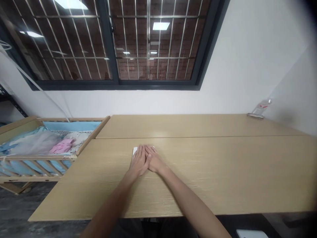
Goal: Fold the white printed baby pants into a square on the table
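Observation:
My left hand (pixel 138 162) and my right hand (pixel 154 159) lie flat side by side on the wooden table (pixel 223 178), fingers stretched out and touching. Both press down on a small white flat thing (pixel 134 150), perhaps folded paper or cloth. Only its far left corner shows from under my left fingers; the rest is hidden by the hands.
A wooden crib (pixel 52 142) with blue, grey and pink bedding stands against the table's left end. A clear plastic bottle (pixel 261 108) lies at the far right by the wall. A barred window (pixel 116 43) is above. A white object (pixel 251 233) sits under the table's near edge.

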The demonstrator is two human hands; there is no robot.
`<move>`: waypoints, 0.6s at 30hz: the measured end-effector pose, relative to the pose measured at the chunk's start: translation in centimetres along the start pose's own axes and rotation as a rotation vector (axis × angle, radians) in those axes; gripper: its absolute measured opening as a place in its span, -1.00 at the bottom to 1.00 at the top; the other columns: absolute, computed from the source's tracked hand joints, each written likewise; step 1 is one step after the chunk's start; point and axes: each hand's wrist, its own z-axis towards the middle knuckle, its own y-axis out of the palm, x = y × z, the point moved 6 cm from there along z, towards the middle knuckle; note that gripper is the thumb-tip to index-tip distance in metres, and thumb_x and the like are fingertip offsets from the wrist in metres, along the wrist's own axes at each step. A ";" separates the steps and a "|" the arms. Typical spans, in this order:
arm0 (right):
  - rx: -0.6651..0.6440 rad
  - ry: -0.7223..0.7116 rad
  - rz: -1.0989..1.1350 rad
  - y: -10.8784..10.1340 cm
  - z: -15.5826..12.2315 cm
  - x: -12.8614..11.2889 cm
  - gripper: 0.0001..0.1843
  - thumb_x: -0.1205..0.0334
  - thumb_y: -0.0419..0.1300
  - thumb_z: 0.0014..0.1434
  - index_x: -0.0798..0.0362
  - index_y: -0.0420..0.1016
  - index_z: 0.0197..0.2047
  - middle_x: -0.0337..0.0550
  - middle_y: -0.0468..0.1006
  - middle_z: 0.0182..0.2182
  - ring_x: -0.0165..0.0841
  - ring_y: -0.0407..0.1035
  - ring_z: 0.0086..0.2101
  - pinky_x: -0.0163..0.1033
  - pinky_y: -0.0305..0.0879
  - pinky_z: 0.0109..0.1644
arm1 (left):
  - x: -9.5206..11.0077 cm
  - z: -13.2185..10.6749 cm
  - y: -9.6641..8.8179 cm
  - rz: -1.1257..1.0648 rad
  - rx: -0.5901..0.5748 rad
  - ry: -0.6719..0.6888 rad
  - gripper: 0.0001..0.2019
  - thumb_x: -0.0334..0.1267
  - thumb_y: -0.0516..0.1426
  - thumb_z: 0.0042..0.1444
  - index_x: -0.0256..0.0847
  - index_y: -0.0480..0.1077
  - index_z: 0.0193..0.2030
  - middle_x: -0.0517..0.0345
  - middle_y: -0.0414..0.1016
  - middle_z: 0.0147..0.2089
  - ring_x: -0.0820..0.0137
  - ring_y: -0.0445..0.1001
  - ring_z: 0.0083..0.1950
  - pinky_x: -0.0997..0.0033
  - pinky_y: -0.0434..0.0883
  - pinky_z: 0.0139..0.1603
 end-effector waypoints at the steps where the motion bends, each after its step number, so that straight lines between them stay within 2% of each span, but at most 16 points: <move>1: 0.005 0.010 -0.004 -0.1 0.0 0.0 -0.29 0.14 -0.03 0.38 0.20 -0.01 0.52 0.09 0.02 0.48 -0.14 -0.16 0.46 0.05 -0.27 0.53 | -0.3 0.0 0.0 0.017 -0.006 -0.009 -0.25 0.11 -0.29 0.42 -0.46 -0.10 0.52 -0.26 -0.08 0.56 0.14 -0.16 0.59 0.00 -0.04 0.54; 4: 0.006 0.052 0.003 -0.3 -0.1 0.0 -0.31 0.15 -0.09 0.41 0.19 -0.02 0.52 0.06 0.00 0.48 -0.17 -0.18 0.46 0.05 -0.28 0.53 | -1.1 -0.2 0.1 0.071 -0.010 -0.030 -0.24 0.12 -0.30 0.42 -0.49 -0.08 0.52 -0.27 -0.08 0.56 0.13 -0.15 0.59 0.01 -0.08 0.55; 8: -0.024 0.129 0.037 -0.9 -0.6 0.6 -0.32 0.12 -0.18 0.44 0.24 -0.05 0.53 0.10 -0.01 0.48 -0.17 -0.20 0.47 0.08 -0.22 0.52 | -2.5 -0.7 0.2 0.130 0.041 -0.106 -0.20 0.15 -0.28 0.40 -0.55 -0.08 0.50 -0.38 -0.11 0.55 0.05 -0.15 0.58 -0.03 -0.05 0.53; 13: -0.092 0.227 0.085 -1.6 -1.5 1.9 -0.23 -0.07 -0.29 0.47 0.30 -0.10 0.53 0.15 -0.10 0.49 -0.13 -0.25 0.47 0.08 -0.21 0.51 | -3.4 -1.2 0.3 0.130 0.112 -0.147 -0.17 0.16 -0.24 0.38 -0.60 -0.13 0.49 -0.50 -0.09 0.53 -0.03 -0.14 0.57 -0.08 -0.04 0.51; 16: -0.077 0.213 0.096 -2.2 -1.6 1.9 -0.20 -0.13 -0.29 0.46 0.26 -0.14 0.54 0.16 -0.15 0.50 -0.09 -0.30 0.48 0.12 -0.22 0.50 | -3.9 -0.9 -0.9 0.102 0.186 -0.162 -0.16 0.17 -0.18 0.36 -0.55 -0.18 0.51 -0.48 -0.13 0.54 -0.06 -0.20 0.58 -0.14 -0.03 0.50; 18: -0.014 0.181 0.072 -3.0 -1.5 1.5 -0.23 -0.12 -0.20 0.45 0.19 -0.11 0.54 0.15 -0.19 0.51 -0.04 -0.34 0.48 0.17 -0.22 0.48 | -4.2 -0.5 -2.3 0.069 0.226 -0.134 -0.18 0.16 -0.12 0.34 -0.48 -0.13 0.50 -0.42 -0.08 0.54 -0.04 -0.14 0.57 -0.13 0.00 0.49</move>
